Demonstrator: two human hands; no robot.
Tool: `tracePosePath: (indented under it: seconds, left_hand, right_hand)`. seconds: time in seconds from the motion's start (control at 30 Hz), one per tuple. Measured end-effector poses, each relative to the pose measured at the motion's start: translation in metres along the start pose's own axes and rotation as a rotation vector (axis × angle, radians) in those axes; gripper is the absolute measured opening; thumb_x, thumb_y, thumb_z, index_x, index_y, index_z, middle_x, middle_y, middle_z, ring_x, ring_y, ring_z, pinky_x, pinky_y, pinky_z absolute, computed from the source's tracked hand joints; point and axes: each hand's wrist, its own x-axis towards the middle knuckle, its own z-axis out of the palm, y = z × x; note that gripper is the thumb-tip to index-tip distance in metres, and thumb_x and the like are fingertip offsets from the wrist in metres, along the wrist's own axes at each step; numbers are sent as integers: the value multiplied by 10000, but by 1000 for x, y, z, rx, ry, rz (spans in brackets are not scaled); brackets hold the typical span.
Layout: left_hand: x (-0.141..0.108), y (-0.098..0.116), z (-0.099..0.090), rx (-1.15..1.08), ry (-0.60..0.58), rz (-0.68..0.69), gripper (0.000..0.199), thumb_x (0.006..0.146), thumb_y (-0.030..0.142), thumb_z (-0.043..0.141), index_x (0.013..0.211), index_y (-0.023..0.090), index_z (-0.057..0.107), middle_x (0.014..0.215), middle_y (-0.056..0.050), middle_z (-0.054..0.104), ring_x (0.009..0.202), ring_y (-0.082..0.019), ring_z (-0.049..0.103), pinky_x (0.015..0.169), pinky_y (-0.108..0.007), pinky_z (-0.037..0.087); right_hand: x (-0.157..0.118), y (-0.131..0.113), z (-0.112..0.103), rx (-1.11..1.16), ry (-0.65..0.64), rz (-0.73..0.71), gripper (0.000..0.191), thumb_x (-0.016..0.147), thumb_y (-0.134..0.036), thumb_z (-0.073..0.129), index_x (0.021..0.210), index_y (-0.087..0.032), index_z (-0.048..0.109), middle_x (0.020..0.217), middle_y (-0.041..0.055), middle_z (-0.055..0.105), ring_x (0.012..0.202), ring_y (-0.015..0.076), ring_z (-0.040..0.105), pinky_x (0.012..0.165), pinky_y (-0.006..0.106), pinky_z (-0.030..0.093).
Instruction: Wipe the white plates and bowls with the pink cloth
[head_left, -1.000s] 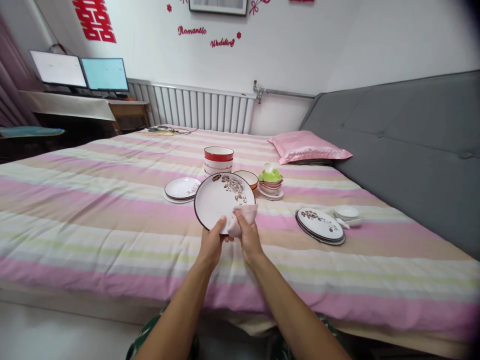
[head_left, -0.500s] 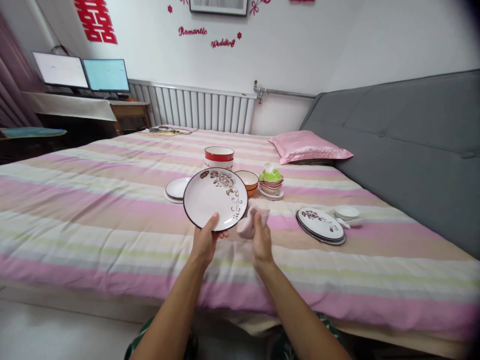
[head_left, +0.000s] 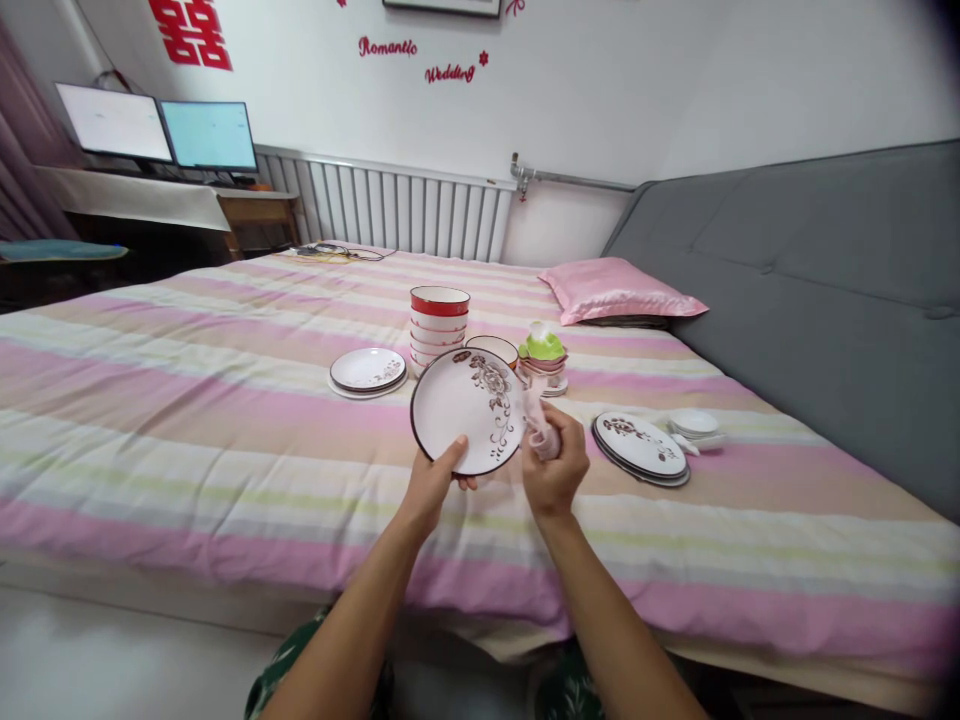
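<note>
A white plate [head_left: 457, 410] with a dark rim and brown flower pattern is tilted up above the bed. My left hand [head_left: 437, 480] grips its lower edge, thumb on the face and fingers behind. My right hand [head_left: 555, 460] is closed on a pale pink cloth [head_left: 541, 430] at the plate's right edge. Behind the plate, partly hidden, stand a stack of white and red bowls [head_left: 438, 315] and an orange bowl [head_left: 495, 349]. Small plates [head_left: 367, 370] are stacked to the left. On the right lies a stack of flowered plates [head_left: 640, 445].
Green and pink leaf-shaped dishes [head_left: 543, 348] are piled behind my right hand. Small white dishes [head_left: 694, 424] and a white spoon lie at the right. A pink pillow [head_left: 619, 290] rests by the grey headboard [head_left: 810, 260]. Cables [head_left: 337, 253] lie on the bed's far side.
The plate has moved to the right and slightly down with my left hand. My right hand has shifted right with the cloth and turned. More of the bowl stack and left plates shows.
</note>
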Motion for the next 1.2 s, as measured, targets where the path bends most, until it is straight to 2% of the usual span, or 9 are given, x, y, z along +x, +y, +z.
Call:
tracePosePath:
  seconds: [0.1, 0.23, 0.43, 0.53, 0.63, 0.73, 0.83, 1.03, 1.2]
  left_hand:
    - [-1, -5, 3, 48, -54, 14, 283, 727, 393, 642, 714, 112, 607, 492, -27, 578, 396, -129, 521, 414, -250, 433]
    - [0, -10, 3, 71, -80, 30, 275, 746, 390, 624, 722, 118, 598, 472, -10, 560, 388, -124, 517, 397, -236, 425]
    - [-1, -9, 2, 101, -59, 25, 306, 734, 396, 629, 790, 98, 585, 498, 1, 559, 380, -109, 503, 377, -221, 410]
    - [0, -8, 2, 98, -61, 40, 316, 735, 395, 620, 820, 93, 581, 508, 4, 562, 385, -105, 503, 379, -215, 408]
    - [2, -8, 0, 92, -70, 60, 306, 742, 393, 603, 825, 99, 575, 499, 14, 553, 387, -102, 502, 386, -214, 413]
    - [2, -8, -2, 91, -75, 68, 307, 744, 393, 600, 846, 105, 571, 506, 21, 553, 380, -97, 497, 384, -213, 411]
    - [1, -8, -3, 117, -91, 67, 299, 749, 392, 597, 824, 103, 569, 496, 17, 548, 377, -101, 497, 376, -210, 397]
    - [2, -8, -4, 110, -92, 76, 294, 749, 401, 599, 753, 108, 572, 491, 11, 541, 384, -102, 496, 380, -211, 396]
    - [7, -5, -8, 84, -7, 89, 264, 744, 375, 603, 714, 115, 569, 488, 9, 539, 402, -96, 493, 390, -200, 390]
  right_hand:
    - [-6, -1, 1, -137, -198, -191, 307, 735, -191, 520, 1024, -218, 622, 1075, 75, 649, 1032, 236, 541, 926, 368, 404]
    - [-10, -4, 3, -277, -353, -230, 443, 708, -134, 524, 1129, -228, 627, 1109, 53, 628, 1002, 223, 518, 888, 329, 414]
    - [-11, -3, 4, -295, -382, -230, 460, 724, -124, 518, 1163, -215, 624, 980, 67, 620, 878, 210, 519, 770, 311, 450]
    - [-13, -2, 4, -225, -407, -298, 489, 700, -69, 511, 1146, -226, 635, 974, 57, 624, 891, 203, 530, 793, 312, 455]
    - [-14, -4, 5, -170, -432, -347, 488, 691, -53, 517, 1117, -253, 646, 1108, 47, 616, 957, 205, 540, 843, 323, 450]
    - [-14, -7, 5, -172, -469, -348, 451, 684, -64, 528, 1069, -261, 658, 1302, 32, 531, 1014, 221, 541, 863, 340, 443]
    - [-12, -8, 3, -185, -533, -320, 384, 695, -84, 531, 1021, -244, 655, 1367, 19, 480, 1002, 226, 552, 843, 341, 447]
    - [-10, -9, 0, -145, -599, -346, 334, 688, -107, 521, 986, -212, 630, 1301, 17, 550, 819, 205, 559, 715, 317, 479]
    - [-11, -16, 0, -55, -681, -393, 317, 683, -114, 517, 968, -211, 618, 1231, 1, 607, 843, 197, 565, 689, 294, 489]
